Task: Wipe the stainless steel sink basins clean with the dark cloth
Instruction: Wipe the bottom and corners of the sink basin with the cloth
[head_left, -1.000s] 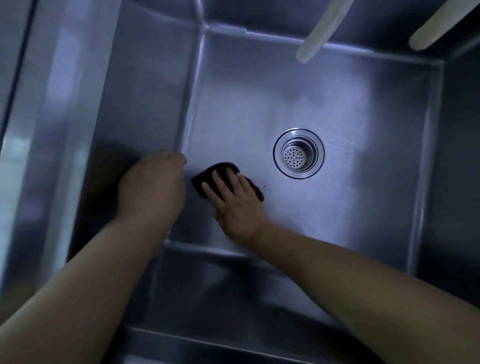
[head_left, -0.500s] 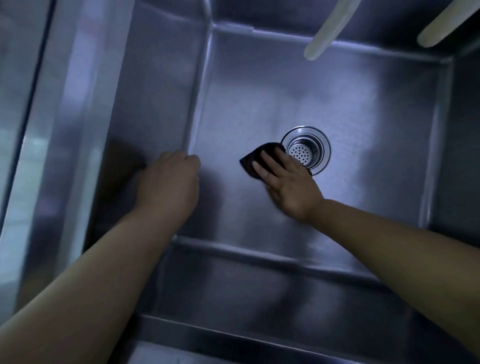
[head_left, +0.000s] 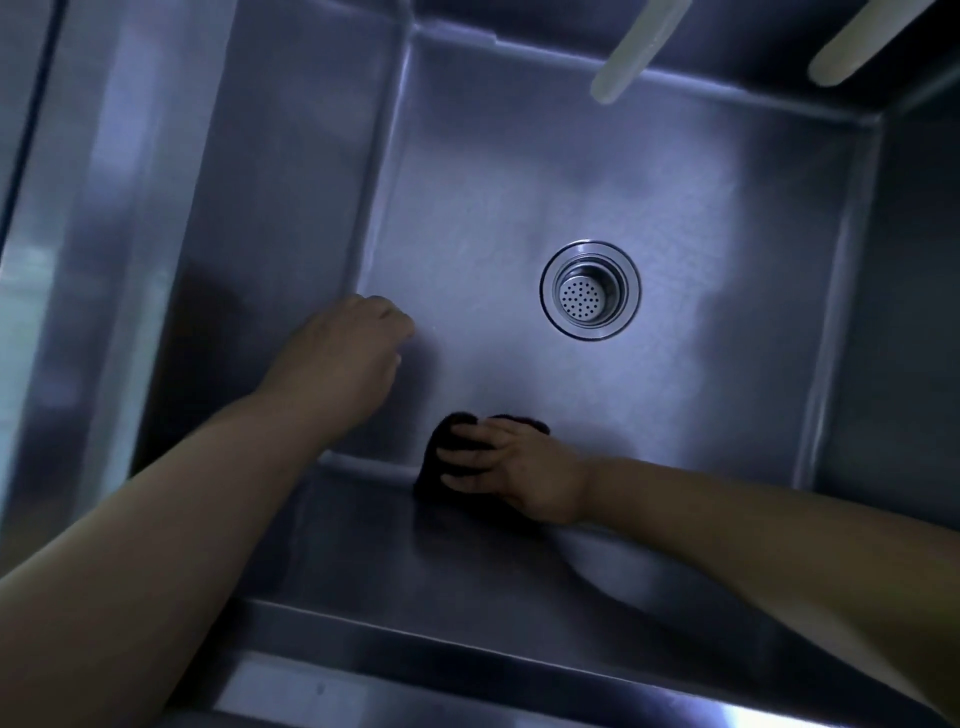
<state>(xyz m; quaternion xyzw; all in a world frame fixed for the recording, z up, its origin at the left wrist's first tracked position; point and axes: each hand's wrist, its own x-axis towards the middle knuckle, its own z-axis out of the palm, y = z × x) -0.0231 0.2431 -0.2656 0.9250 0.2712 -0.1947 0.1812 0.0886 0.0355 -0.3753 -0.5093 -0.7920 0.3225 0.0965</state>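
Observation:
A deep stainless steel sink basin fills the view, with a round perforated drain strainer in its floor. The dark cloth lies where the floor meets the near wall, below and left of the drain. My right hand presses on it, fingers stretched leftward over the cloth. My left hand sits at the floor's left edge beside the left wall, with its fingers curled under and nothing in it.
Two pale tube-like spouts hang over the far wall at the top. A broad steel ledge runs along the left side. The front rim crosses the bottom of the view.
My right hand slid the cloth from the left of the floor up to the drain, then back down to the near edge. My left hand stayed by the left wall.

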